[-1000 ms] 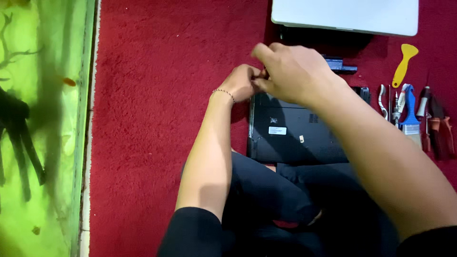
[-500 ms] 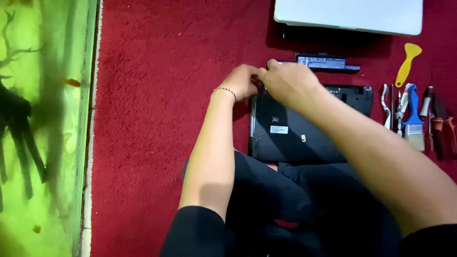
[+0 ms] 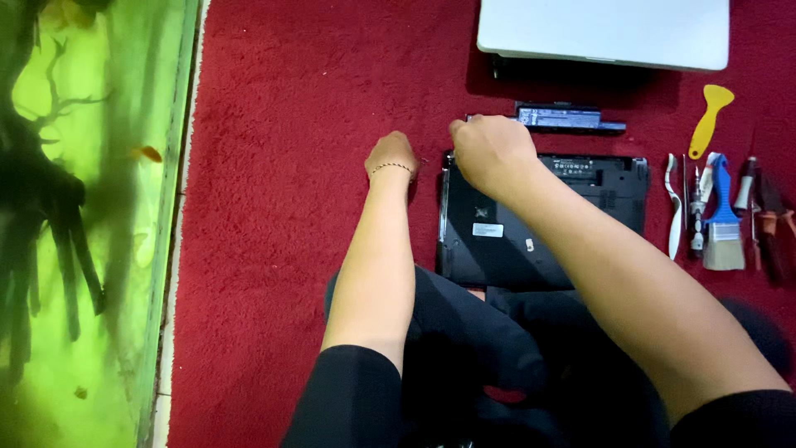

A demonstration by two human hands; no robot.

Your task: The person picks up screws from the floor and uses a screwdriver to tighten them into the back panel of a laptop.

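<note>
A black laptop [image 3: 572, 224] lies upside down on the red carpet in front of my crossed legs. Its long black battery [image 3: 572, 118] lies apart, just beyond its far edge. My right hand [image 3: 491, 151] hovers over the laptop's far left corner with fingers curled and pinched together; what they hold, if anything, is hidden. My left hand [image 3: 392, 156], with a thin bracelet at the wrist, rests on the carpet just left of the laptop, fingers curled under and nothing seen in them.
A white closed laptop or case [image 3: 604, 31] lies at the far edge. Tools are lined up to the right: a yellow scraper [image 3: 711, 118], a white pry tool [image 3: 672, 203], a blue-handled brush [image 3: 723, 224], pliers [image 3: 771, 217]. A green aquarium [image 3: 83, 224] borders the left.
My hands, joined at the laptop's far left corner before, have come apart. The left hand moved left onto the carpet. The right hand stays at the corner, and the battery is now uncovered.
</note>
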